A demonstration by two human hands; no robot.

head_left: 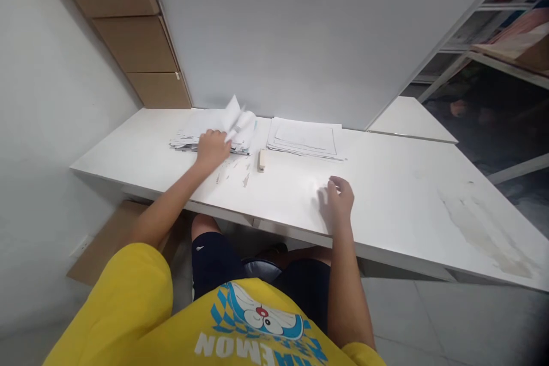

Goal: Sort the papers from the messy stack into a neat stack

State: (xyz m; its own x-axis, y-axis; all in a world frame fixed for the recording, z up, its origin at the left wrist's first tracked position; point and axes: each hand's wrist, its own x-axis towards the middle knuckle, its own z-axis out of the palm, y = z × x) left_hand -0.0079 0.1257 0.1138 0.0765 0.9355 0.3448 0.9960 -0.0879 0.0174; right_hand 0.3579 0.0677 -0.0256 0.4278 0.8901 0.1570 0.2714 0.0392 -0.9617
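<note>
At the left pile of papers [197, 123], my left hand [213, 148] is closed on a white sheet of paper [234, 114] that is lifted and bent upward. The rest of that pile lies under the hand, its edges uneven. My right hand [341, 200] hovers close over the white table to the right, its fingers curled in toward the thumb, and no object shows in it. Between the hands lies a small cream-coloured stapler [261, 160]. Beyond it rests a second, flatter stack of papers [306, 137], the top sheet smaller than those beneath.
The white table [295, 194] has dark scuffs near the left pile and a worn patch [484, 229] at right. A grey-white panel [300, 34] rises behind it. Brown boxes [132, 46] stand at the back left. A shelf rack [493, 57] stands at the right.
</note>
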